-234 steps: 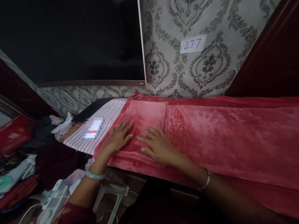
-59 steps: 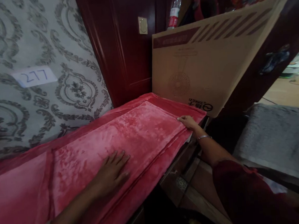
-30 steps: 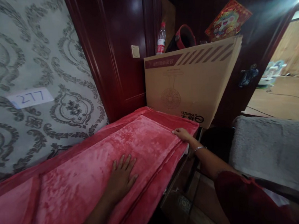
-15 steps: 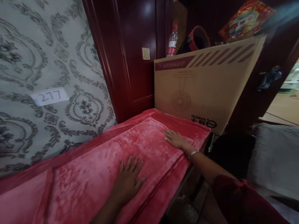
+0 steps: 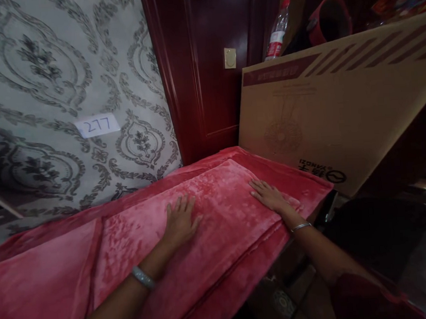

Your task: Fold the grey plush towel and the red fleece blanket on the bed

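Note:
A plush pink-red blanket (image 5: 216, 212) lies folded in flat layers on a long surface covered by a darker red plush cloth (image 5: 290, 173). My left hand (image 5: 181, 221) rests palm down on the middle of the blanket, fingers spread. Near the blanket's far right end, my right hand (image 5: 268, 196) lies flat with its fingers stretched out. Neither hand grips anything. A folded edge (image 5: 92, 265) of the blanket runs across its left part.
A large cardboard box (image 5: 327, 117) stands at the far right end, with a plastic bottle (image 5: 277, 31) behind its top edge. Patterned wallpaper (image 5: 48, 93) with a paper label (image 5: 97, 125) borders the left. Behind is a dark red wood panel (image 5: 211, 82).
The view has turned right and come closer to the box. My left hand has slid a little toward the wall side of the blanket; my right hand stays near the far end.

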Motion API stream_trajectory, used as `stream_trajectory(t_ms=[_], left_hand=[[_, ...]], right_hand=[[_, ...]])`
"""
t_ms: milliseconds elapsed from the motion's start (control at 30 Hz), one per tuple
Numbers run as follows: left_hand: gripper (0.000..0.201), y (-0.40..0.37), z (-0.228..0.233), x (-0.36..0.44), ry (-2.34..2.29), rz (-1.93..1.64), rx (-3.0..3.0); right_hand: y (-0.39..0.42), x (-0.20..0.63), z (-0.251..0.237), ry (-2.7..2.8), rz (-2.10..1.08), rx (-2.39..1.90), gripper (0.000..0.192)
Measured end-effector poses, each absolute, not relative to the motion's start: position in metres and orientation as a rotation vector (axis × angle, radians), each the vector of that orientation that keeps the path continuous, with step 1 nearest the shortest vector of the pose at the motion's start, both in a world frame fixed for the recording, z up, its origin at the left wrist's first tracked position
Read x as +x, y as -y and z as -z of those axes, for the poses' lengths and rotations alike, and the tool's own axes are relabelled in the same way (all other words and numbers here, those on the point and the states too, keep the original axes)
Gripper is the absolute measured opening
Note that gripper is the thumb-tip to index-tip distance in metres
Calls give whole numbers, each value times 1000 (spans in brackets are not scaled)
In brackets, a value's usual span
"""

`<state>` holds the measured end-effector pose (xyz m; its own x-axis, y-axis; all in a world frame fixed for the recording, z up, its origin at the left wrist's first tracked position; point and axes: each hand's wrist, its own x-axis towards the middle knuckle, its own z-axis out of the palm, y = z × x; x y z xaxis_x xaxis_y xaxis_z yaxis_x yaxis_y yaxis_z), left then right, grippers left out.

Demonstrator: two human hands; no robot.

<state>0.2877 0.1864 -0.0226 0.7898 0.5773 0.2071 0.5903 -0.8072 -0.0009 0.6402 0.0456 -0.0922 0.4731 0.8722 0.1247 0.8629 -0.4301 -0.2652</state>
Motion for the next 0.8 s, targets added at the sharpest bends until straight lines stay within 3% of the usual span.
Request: stream_trajectory(t_ms=[233,633,800], left_hand=[[64,-196,52,278,1101,335,-2736],[62,-197,55,280,1130,327,-2697],[63,-198,55,280,1152,290,-2700]], right_hand=[[-47,643,98,1465,-22,-2419,63],[-88,641,54,1469,77,-2393,54],[-106,642,65,1489,6,-2406,56]])
